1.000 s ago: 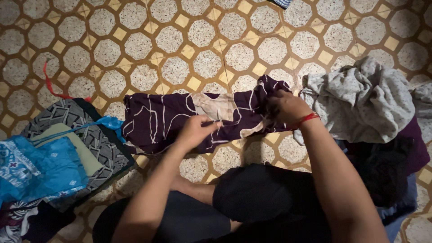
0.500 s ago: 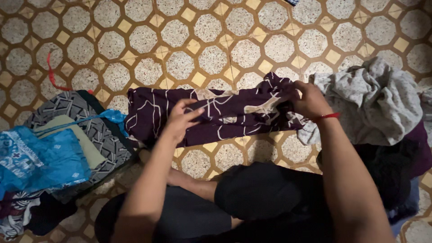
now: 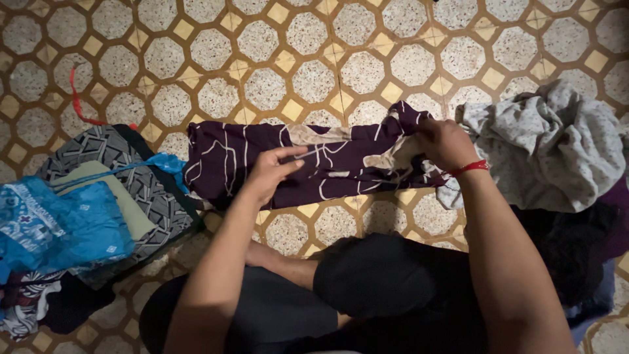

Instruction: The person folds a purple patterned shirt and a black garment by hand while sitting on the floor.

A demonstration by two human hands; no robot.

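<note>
At nine o'clock from our lap we have a stack of folded cloths [image 3: 98,210] on the patterned tile floor [image 3: 314,59]: a grey and black geometric print piece underneath, a pale olive piece on it, and a bright blue printed cloth [image 3: 62,226] on top, so several pieces look already folded and set aside. A thin red strip [image 3: 77,105] lies loose on the tiles at ten o'clock. Straight ahead at twelve o'clock lies the dark purple cloth with white line print [image 3: 229,160], laid out as a long narrow band running left to right on the floor, which we judge to be partly folded lengthwise but not yet folded across into a small packet. Our left hand [image 3: 272,174] rests on its middle with the fingers loosely extended, thumb and forefinger slightly apart, touching the fabric rather than gripping it. Our right hand [image 3: 445,141], with a red thread around the wrist, is closed on the bunched right end of the same cloth at one o'clock, pinching the gathered fabric. At two to three o'clock sits a crumpled grey speckled garment [image 3: 557,151] over a dark heap of clothes [image 3: 576,249], unfolded; by that, a fair share of the folding looks left to do.
</note>
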